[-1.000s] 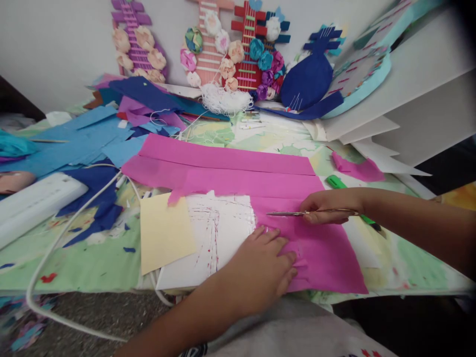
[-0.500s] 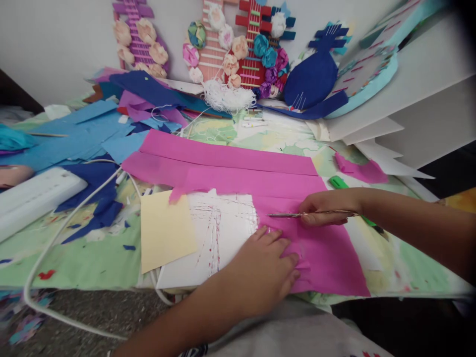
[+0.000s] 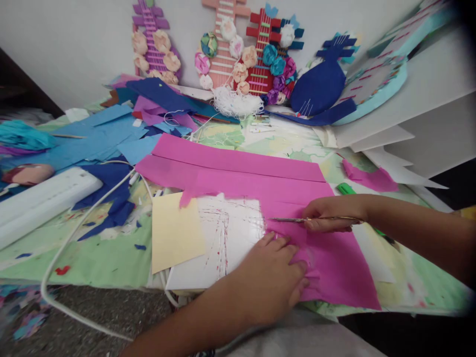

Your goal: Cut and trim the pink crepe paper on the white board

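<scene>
My left hand (image 3: 273, 272) lies flat with its fingers spread, its fingertips pressing on the pink paper (image 3: 334, 272). Just beyond it, my right hand (image 3: 327, 213) is closed round a slim, pointed metal tool, by its look a pair of scissors (image 3: 286, 219) seen edge-on. Their tip points left, over the pink paper close to the edge of the white board (image 3: 238, 238). Dark and reddish scored lines run across this board. A pale yellow sheet (image 3: 176, 235) overlaps the board's left side.
A white power strip (image 3: 48, 201) and its cable (image 3: 74, 238) lie to the left, near blue paper (image 3: 107, 131) scraps. Decorated instrument shapes, including a dark blue one (image 3: 320, 87), lean at the back. A green cutter (image 3: 345, 188) lies beside my right wrist.
The whole view has shifted, so everything sits slightly farther right and lower. My hands, the scissors and the pink paper keep nearly the same places relative to each other.
</scene>
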Available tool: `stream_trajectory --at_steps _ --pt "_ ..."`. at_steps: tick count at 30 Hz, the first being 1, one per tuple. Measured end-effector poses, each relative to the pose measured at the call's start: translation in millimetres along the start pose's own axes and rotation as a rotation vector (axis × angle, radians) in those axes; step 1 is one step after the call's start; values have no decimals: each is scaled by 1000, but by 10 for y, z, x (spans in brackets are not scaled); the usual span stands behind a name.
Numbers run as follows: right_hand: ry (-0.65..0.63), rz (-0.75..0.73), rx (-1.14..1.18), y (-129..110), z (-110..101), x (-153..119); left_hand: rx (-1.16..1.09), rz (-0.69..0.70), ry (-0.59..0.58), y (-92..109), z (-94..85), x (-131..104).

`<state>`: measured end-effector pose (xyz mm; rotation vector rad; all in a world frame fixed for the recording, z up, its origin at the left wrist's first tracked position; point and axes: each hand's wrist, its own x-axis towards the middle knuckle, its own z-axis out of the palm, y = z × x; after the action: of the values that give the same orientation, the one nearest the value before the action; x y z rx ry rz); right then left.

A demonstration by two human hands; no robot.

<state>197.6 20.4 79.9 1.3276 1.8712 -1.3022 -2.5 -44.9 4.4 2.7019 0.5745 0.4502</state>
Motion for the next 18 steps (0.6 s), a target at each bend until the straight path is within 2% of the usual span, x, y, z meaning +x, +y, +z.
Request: stream_trajectory --at_steps 14,18 --pt "-53 -22 39 40 26 92 -56 12 12 -11 -23 -9" --pt "-62 -88 39 2 13 85 -46 18 17 -11 -34 -14"
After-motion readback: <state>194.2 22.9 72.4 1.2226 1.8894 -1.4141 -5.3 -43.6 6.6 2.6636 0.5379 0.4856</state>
